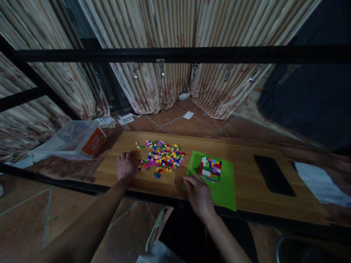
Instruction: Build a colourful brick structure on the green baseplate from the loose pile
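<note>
My left hand (126, 166) rests on the wooden table, just left of a loose heap of small coloured toy bricks (164, 157). Its fingers are loosely bent and slightly apart, and I see nothing in them. At the near left edge of a green studded baseplate (226, 186) is my right hand (199, 193), its thumb and fingers drawn together. Whether a small piece is between those fingertips cannot be made out. A block built of multicoloured bricks (210, 168) stands on the baseplate, just beyond my right hand.
A black flat phone-like slab (274, 175) lies on the table (246, 157) at the right, near a white paper sheet (323, 182). Left of the table stands a clear plastic bin (74, 137) with an orange label. A dark metal bar (175, 54) crosses ahead, before striped curtains (153, 25).
</note>
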Motion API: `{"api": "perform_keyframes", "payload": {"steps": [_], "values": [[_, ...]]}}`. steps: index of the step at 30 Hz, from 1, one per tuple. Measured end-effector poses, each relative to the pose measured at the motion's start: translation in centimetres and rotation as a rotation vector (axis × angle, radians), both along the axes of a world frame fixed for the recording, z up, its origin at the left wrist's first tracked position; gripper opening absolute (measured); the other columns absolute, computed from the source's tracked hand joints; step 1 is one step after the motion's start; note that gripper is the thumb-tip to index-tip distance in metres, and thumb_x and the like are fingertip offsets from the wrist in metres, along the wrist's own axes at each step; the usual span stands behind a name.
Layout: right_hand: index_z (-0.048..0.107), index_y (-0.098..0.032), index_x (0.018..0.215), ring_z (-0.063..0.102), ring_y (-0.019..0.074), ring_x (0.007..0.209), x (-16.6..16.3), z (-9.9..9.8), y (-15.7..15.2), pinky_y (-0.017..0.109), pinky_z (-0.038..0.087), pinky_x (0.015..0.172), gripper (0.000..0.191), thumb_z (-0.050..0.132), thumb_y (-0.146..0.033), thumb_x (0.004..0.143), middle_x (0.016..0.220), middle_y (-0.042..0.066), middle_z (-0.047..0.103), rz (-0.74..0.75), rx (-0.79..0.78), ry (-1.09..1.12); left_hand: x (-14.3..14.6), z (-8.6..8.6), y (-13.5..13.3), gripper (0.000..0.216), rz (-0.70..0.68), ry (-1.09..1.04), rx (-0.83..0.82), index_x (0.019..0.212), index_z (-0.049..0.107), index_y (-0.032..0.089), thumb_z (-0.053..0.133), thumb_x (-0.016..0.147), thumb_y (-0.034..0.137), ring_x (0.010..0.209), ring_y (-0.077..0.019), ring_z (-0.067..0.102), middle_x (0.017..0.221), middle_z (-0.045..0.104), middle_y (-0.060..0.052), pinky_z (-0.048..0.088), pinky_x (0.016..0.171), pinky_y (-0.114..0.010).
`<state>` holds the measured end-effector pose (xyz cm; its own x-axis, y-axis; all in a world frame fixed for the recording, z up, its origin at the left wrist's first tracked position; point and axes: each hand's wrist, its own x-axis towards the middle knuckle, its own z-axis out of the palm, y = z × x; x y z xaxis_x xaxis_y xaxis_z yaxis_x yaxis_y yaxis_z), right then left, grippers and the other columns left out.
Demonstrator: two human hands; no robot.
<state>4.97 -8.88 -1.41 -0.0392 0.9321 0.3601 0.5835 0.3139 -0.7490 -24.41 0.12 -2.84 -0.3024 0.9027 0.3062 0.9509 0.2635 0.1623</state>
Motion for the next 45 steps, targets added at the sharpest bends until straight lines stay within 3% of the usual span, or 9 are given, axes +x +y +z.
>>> {"api": "perform_keyframes", "payload": {"steps": [10, 14, 20, 25, 30, 35, 45], "values": [[0.07, -0.02, 0.096, 0.061, 0.0212, 0.089, -3.2, -1.4, 5.0, 0.033, 0.047, 0.083, 0.024, 0.047, -0.019, 0.09, 0.095, 0.008, 0.068, -0.016, -0.015, -0.192, -0.1, -0.2, 0.0, 0.037, -0.001, 0.007, -0.003, 0.115, 0.061, 0.011, 0.041, 0.086, 0.02, 0.102, -0.0314, 0.051, 0.111, 0.06, -0.017, 0.041, 0.088, -0.043], [0.07, -0.019, 0.09, 0.06, 0.0211, 0.086, -3.8, -1.5, 5.5, 0.031, 0.045, 0.077, 0.024, 0.047, -0.016, 0.09, 0.093, 0.009, 0.068, -0.03, -0.032, -0.283, -0.2, -0.3, 0.0, 0.037, -0.009, 0.006, 0.003, 0.115, 0.061, 0.009, 0.039, 0.087, 0.021, 0.102, -0.0307, 0.051, 0.112, 0.06, -0.017, 0.041, 0.089, -0.043], [0.068, -0.021, 0.082, 0.059, 0.0186, 0.084, -3.7, -0.9, 5.0, 0.028, 0.045, 0.076, 0.023, 0.047, -0.016, 0.09, 0.088, 0.006, 0.066, -0.01, 0.002, -0.247, -0.3, -0.2, 0.1, 0.038, -0.021, 0.004, 0.003, 0.116, 0.06, 0.009, 0.039, 0.086, 0.021, 0.102, -0.0306, 0.052, 0.114, 0.06, -0.017, 0.04, 0.09, -0.043], [0.07, -0.023, 0.087, 0.061, 0.0186, 0.084, -1.6, 0.4, 2.9, 0.03, 0.048, 0.078, 0.021, 0.05, -0.023, 0.092, 0.088, 0.005, 0.067, -0.06, 0.038, -0.062, -0.4, -0.3, 0.4, 0.038, -0.021, 0.025, -0.01, 0.113, 0.06, 0.008, 0.038, 0.086, 0.023, 0.103, -0.0321, 0.051, 0.113, 0.06, -0.019, 0.041, 0.089, -0.044], [0.071, -0.024, 0.092, 0.063, 0.0199, 0.087, 3.8, 0.9, 1.0, 0.034, 0.05, 0.081, 0.021, 0.051, -0.031, 0.092, 0.092, 0.006, 0.069, -0.229, 0.071, 0.04, -0.3, -0.2, 0.4, 0.037, 0.0, 0.026, -0.009, 0.111, 0.061, 0.01, 0.037, 0.087, 0.024, 0.104, -0.0327, 0.051, 0.114, 0.059, -0.018, 0.042, 0.087, -0.043], [0.072, -0.021, 0.089, 0.063, 0.0215, 0.088, 8.4, 0.5, 1.5, 0.037, 0.049, 0.083, 0.026, 0.054, -0.038, 0.089, 0.093, 0.008, 0.067, -0.418, 0.067, 0.014, -0.2, 0.0, 0.3, 0.037, -0.015, 0.038, -0.026, 0.112, 0.06, 0.008, 0.039, 0.086, 0.023, 0.104, -0.0335, 0.052, 0.113, 0.059, -0.019, 0.042, 0.087, -0.043], [0.074, -0.022, 0.085, 0.06, 0.0215, 0.092, 8.6, 0.0, 3.5, 0.038, 0.048, 0.085, 0.027, 0.052, -0.039, 0.089, 0.094, 0.008, 0.066, -0.37, 0.085, -0.016, -0.1, 0.4, 0.3, 0.036, -0.04, 0.039, -0.033, 0.109, 0.06, 0.007, 0.038, 0.085, 0.023, 0.101, -0.0334, 0.053, 0.108, 0.059, -0.021, 0.043, 0.086, -0.045]]}}
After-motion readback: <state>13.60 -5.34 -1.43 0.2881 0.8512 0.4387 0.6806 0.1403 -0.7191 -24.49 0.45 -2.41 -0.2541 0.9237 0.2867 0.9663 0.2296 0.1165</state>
